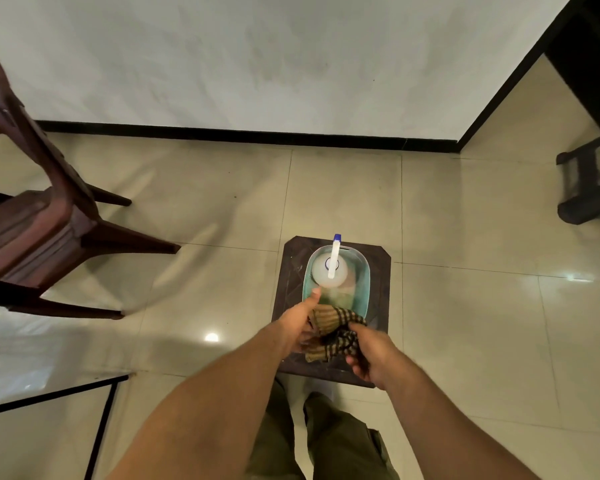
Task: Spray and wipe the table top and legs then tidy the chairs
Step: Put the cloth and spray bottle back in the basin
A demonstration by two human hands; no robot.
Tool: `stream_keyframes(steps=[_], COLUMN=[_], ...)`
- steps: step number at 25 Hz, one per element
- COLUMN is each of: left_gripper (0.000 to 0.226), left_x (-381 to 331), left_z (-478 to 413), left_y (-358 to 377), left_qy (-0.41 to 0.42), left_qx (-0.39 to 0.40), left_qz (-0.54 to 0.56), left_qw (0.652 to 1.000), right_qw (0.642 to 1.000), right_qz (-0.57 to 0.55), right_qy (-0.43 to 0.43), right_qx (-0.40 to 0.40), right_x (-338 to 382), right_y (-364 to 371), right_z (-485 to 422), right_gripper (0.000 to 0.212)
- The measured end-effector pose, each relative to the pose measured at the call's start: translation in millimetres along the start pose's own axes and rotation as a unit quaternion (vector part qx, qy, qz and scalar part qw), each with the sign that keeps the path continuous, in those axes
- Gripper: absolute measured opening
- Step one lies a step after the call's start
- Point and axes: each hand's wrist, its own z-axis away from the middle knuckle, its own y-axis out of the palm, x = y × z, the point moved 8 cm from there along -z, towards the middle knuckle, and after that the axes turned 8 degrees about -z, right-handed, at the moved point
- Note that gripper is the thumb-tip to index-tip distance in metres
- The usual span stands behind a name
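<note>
We hold a checked cloth (pixel 333 332) over a dark stool (pixel 383 299), left hand (pixel 300 322) and right hand (pixel 369 355) both clenched on it. The spray bottle (pixel 328 271) stands in a teal basin (pixel 364 282) on the stool; no label readable. Glass table (pixel 32 362) and brown chairs (pixel 32 216) sit at left.

One spray bottle (pixel 329 271), one cloth (pixel 333 332), one basin (pixel 363 271), two stacked chairs (pixel 32 216), two hands (pixel 300 318)
</note>
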Motion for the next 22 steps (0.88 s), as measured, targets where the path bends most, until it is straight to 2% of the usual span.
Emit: stream_keyframes(steps=[1,3,5,8,11,14,16,17,19,22], left_gripper=[0.102,0.090,0.068,0.057,0.040,0.019,0.019,0.020,0.016,0.015], left_x=[5.4,8.2,6.5,5.3,8.8,8.5,4.1,1.7,-1.1,-7.3], left_z=[4.4,16.3,28.8,39.4,39.4,41.2,48.9,52.7,61.2,85.1], left_y=[-1.7,-7.0,-9.1,-5.9,-1.4,-8.6,-16.0,-19.4,-24.1,-32.5], left_qy=[-0.008,-0.006,0.003,0.023,0.048,0.099,0.134,0.142,0.153,0.148], left_qx=[0.023,0.058,0.082,0.090,0.028,-0.104,-0.182,-0.201,-0.199,-0.186], left_qz=[0.008,0.022,0.010,-0.027,-0.095,-0.150,-0.182,-0.165,-0.063,0.031], left_qw=[1.000,0.998,0.997,0.995,0.994,0.978,0.957,0.955,0.966,0.971], right_qw=[0.999,0.991,0.988,0.983,0.982,0.987,0.990,0.988,0.978,0.941], right_qz=[0.037,0.078,0.044,-0.045,-0.084,-0.102,-0.078,-0.070,-0.021,0.085], right_qy=[0.009,0.026,0.022,-0.011,-0.033,-0.054,-0.090,-0.112,-0.184,-0.298], right_qx=[0.031,0.101,0.149,0.176,0.169,0.107,0.081,0.082,0.099,0.138], right_x=[-1.9,-5.3,-6.9,-9.5,-21.5,-31.5,-33.2,-33.3,-32.4,-30.9], right_y=[-0.1,-0.1,-1.4,-3.2,0.1,4.1,8.5,11.9,19.2,33.9], right_z=[4.7,15.2,21.5,32.7,37.1,30.2,29.0,31.0,38.4,63.2], right_gripper=[0.028,0.025,0.020,0.036,0.035,0.029,0.031,0.034,0.042,0.069])
